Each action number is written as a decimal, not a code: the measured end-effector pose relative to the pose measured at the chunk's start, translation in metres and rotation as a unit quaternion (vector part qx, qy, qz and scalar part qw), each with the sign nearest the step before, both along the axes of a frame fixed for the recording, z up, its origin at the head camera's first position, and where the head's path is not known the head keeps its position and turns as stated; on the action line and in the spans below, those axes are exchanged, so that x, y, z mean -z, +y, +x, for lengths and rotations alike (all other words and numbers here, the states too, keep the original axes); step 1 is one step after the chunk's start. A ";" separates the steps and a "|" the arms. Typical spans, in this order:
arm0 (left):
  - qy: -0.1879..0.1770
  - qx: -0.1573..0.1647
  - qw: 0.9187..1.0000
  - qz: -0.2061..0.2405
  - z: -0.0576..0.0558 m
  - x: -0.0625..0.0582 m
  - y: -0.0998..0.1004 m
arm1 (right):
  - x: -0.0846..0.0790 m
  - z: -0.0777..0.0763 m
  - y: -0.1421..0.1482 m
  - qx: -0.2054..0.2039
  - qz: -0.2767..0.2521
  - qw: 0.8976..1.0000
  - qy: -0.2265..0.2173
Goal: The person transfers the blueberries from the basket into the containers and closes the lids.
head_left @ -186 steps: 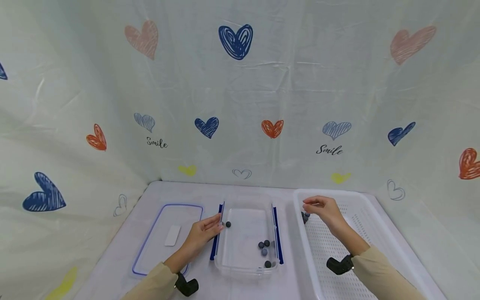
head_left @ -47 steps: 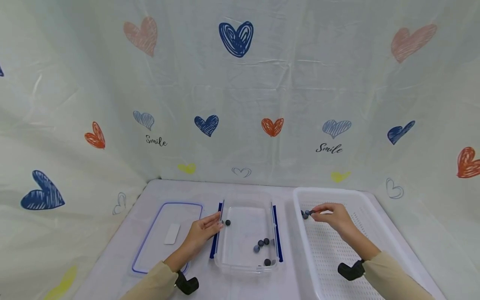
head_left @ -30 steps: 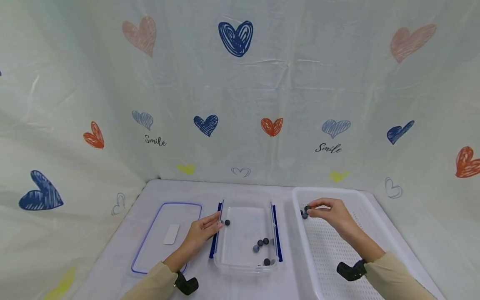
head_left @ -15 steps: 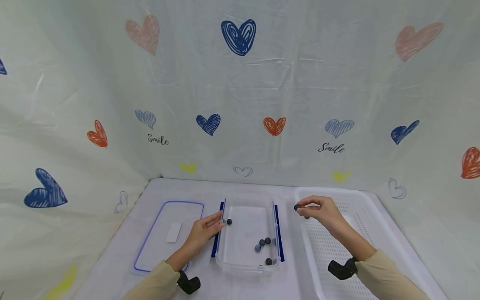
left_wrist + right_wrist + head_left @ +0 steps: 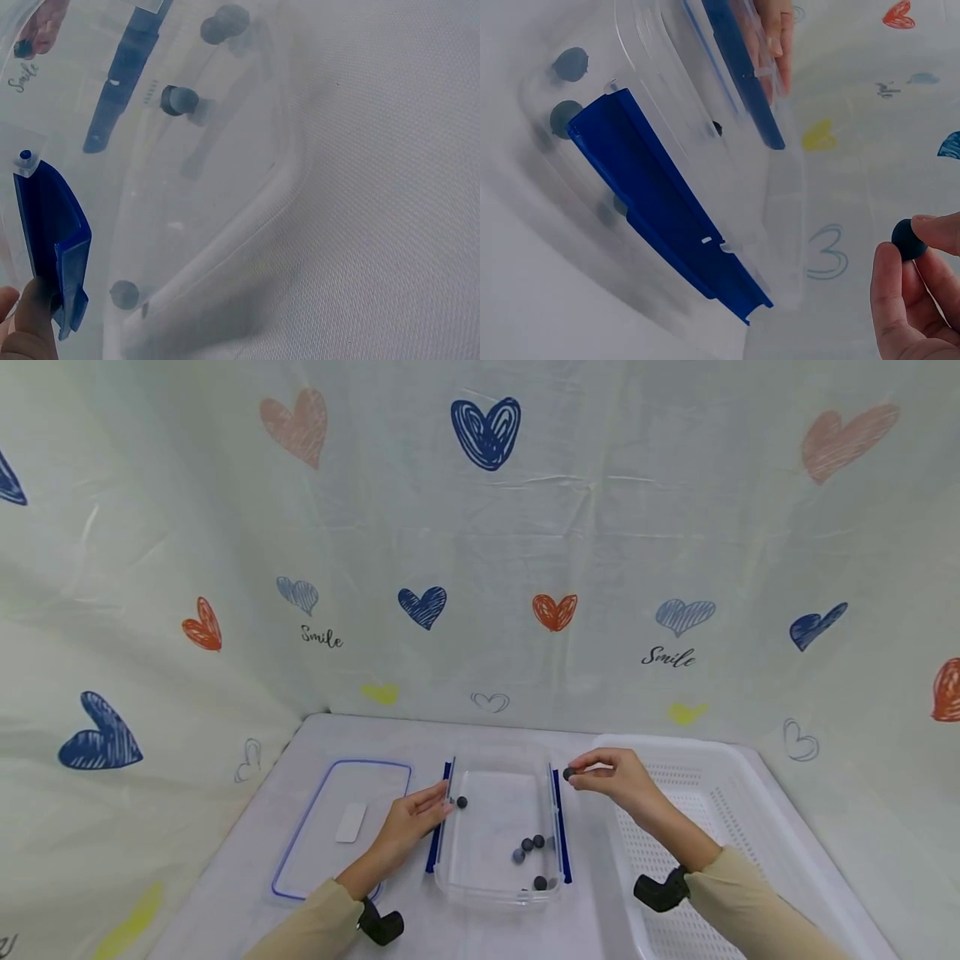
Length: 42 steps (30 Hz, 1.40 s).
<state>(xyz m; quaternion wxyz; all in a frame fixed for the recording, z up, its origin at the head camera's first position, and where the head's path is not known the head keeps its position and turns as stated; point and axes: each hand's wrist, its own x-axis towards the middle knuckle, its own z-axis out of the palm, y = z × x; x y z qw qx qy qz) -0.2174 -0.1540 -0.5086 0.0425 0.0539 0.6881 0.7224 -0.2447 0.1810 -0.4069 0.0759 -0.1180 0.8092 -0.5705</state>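
Observation:
In the head view my right hand (image 5: 618,778) pinches one dark blueberry (image 5: 568,773) between thumb and fingertips. It is raised just right of a clear plastic box (image 5: 491,893). The right wrist view shows the same blueberry (image 5: 908,240) in the fingertips. My left hand (image 5: 411,820) rests its fairly straight fingers against the box's left side. In the left wrist view its fingers touch the blue latch (image 5: 64,232). Inside the box, one blueberry (image 5: 462,802) lies at the left wall and several others, such as this blueberry (image 5: 518,856), lie near the right wall.
A clear lid with a blue rim (image 5: 300,827) lies left of the box, a white rectangular piece (image 5: 351,822) within its outline. On the right stands a white perforated basket (image 5: 633,893). The box's right blue latch (image 5: 562,835) hangs open. A heart-printed curtain rises behind the table.
My right hand has picked a blueberry from the basket's left side and carried it left, past the basket rim to beside the box. The left hand stays at the box.

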 end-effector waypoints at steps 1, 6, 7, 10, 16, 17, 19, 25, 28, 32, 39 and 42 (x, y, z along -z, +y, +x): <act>0.001 0.001 1.000 0.001 0.000 0.000 0.000 | 0.001 0.000 -0.002 -0.003 -0.003 1.000 0.000; 0.003 0.005 1.000 0.002 -0.001 0.000 -0.001 | 0.002 -0.002 -0.011 -0.022 -0.010 1.000 0.001; 0.005 0.006 1.000 0.002 -0.001 -0.001 -0.001 | 0.003 -0.002 -0.012 -0.022 -0.007 1.000 0.001; 0.010 0.009 1.000 -0.002 0.000 -0.001 -0.001 | 0.004 -0.003 -0.017 -0.024 -0.002 1.000 -0.001; 0.006 0.005 1.000 -0.001 0.000 -0.001 -0.001 | 0.002 -0.001 -0.028 -0.039 0.005 0.999 -0.001; 0.005 0.005 1.000 0.000 0.000 -0.001 -0.001 | -0.001 0.001 -0.030 -0.039 0.009 0.999 -0.002; 0.004 0.004 1.000 0.001 -0.001 0.000 -0.001 | -0.008 0.007 -0.035 -0.040 0.019 0.999 -0.006; 0.004 0.003 1.000 -0.019 0.000 0.000 -0.001 | 0.008 0.001 -0.039 -0.041 0.011 0.999 -0.023; 0.005 0.004 1.000 -0.028 0.001 0.000 -0.002 | 0.021 -0.006 -0.039 -0.042 0.009 0.999 -0.020; 0.009 0.003 1.000 -0.030 0.003 -0.001 -0.002 | 0.025 -0.008 -0.040 -0.041 0.029 0.999 -0.005; 0.018 0.009 0.999 -0.028 0.004 -0.005 -0.001 | 0.023 -0.006 -0.038 -0.025 0.019 0.999 -0.008; 0.017 0.006 0.999 -0.037 0.005 -0.005 -0.001 | 0.019 -0.005 -0.032 -0.025 0.014 1.000 0.000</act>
